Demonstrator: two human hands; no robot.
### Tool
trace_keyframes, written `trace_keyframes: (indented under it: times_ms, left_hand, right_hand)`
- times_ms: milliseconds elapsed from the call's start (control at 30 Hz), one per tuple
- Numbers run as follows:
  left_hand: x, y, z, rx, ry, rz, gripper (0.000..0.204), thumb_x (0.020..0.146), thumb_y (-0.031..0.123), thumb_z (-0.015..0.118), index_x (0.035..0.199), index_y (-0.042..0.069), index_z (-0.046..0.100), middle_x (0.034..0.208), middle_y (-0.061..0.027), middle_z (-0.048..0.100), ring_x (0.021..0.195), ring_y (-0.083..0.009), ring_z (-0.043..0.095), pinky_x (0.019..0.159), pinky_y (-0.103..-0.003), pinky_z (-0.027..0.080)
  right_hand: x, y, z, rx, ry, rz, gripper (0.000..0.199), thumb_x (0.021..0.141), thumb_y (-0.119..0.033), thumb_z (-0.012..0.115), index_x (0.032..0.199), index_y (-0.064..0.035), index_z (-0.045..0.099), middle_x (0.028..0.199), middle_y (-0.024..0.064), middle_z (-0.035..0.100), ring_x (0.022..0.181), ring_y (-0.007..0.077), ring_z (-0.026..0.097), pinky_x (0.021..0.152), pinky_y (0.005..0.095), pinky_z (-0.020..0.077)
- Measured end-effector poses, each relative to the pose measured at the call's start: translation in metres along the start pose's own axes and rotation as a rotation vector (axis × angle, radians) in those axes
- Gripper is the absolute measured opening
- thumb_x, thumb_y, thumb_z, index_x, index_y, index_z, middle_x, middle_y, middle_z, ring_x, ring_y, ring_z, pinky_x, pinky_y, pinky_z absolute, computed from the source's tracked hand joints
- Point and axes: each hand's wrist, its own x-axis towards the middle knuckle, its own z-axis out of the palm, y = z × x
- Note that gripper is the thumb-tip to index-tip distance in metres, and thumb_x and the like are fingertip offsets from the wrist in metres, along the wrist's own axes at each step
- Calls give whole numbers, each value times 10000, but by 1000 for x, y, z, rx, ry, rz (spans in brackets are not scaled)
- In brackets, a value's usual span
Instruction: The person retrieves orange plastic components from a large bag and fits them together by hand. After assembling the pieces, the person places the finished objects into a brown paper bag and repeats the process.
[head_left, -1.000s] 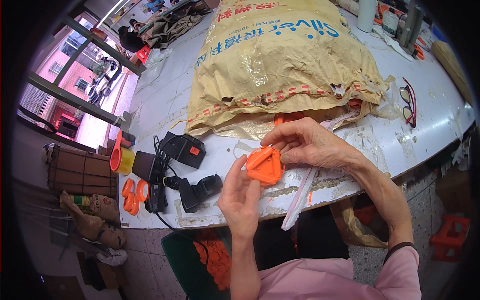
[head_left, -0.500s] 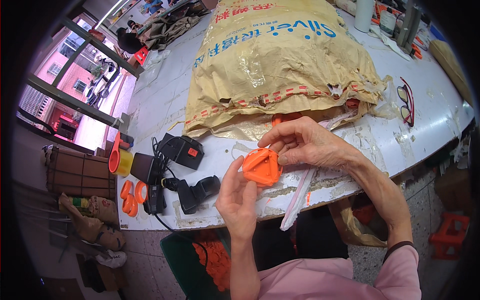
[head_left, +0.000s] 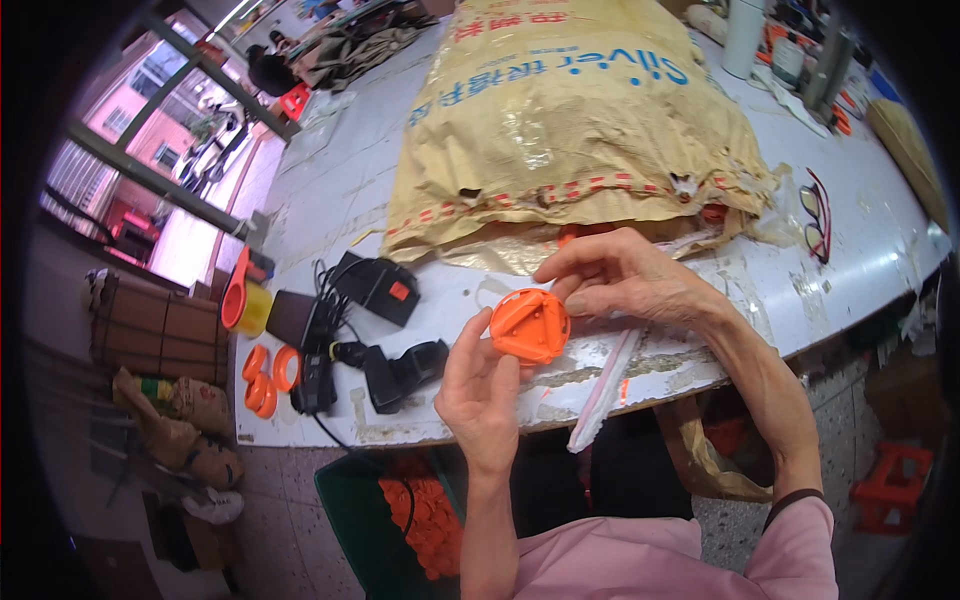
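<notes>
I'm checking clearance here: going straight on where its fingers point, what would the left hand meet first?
Past the orange round piece it holds, the left hand would probably meet the near edge of the yellow sack first, though the hand's height above the table is unclear.

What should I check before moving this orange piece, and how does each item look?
1. Left-hand support: ok; the left hand holds the round orange piece at its lower left.
2. Right-hand grip: cannot tell; the right hand is at the upper-right rim.
3. Piece's underside: cannot tell; hidden.
4. Glasses away from both hands: ok.
5. Yellow bag intact: not ok; torn near its front edge.
</notes>
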Motion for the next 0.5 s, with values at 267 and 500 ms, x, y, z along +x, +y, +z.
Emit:
trace_keyframes:
  times_ms: [267,500]
  left_hand:
    - [-72,24,-39,-124,-24,-57,380,862,-75,524,1238,-81,470,1022,-144,611,819,-149,592,732,-260,495]
    - [-167,-54,-142,72,401,-520,425,827,-47,517,1250,-43,464,1027,-129,617,797,-156,619,682,-275,534]
  right_hand:
    - [-1,-1,-4,-25,201,31,387,768,-61,621,1143,13,560,914,74,641,801,119,602,723,237,495]
    - [7,8,-6,-152,219,23,415,784,-120,660,1165,0,549,929,48,636,817,100,605,724,215,467]
